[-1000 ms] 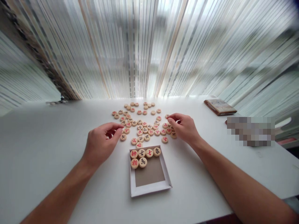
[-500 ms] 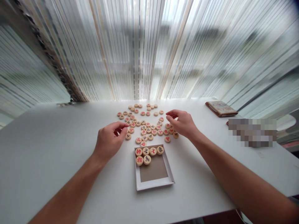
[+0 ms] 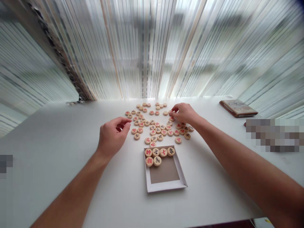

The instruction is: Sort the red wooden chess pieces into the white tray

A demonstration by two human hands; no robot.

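My right hand (image 3: 184, 113) reaches over the far right of the scattered pieces. Its thumb and fingertips close around the side of a Chinese chess piece (image 3: 170, 112), partly covered by the fingers. My left hand (image 3: 114, 133) hovers left of the pieces, fingers curled and thumb a little apart from the index finger, nothing between them. A shallow white box tray (image 3: 166, 186) lies nearest me. Inside, several round wooden pieces with red or black characters fill its back row, and a red piece (image 3: 149, 161) and a black piece (image 3: 157, 161) sit in front.
Several loose chess pieces (image 3: 163, 132) spread over the white table (image 3: 114, 196) behind the tray, some face down. A brown-edged box or book (image 3: 238, 107) lies at the back right. A striped curtain (image 3: 133, 57) hangs behind the table's far edge.
My right hand has moved inward and down onto a piece at the far right. The left hand has drawn slightly away from the pieces. The view has shifted a little; the tray holds the same pieces.
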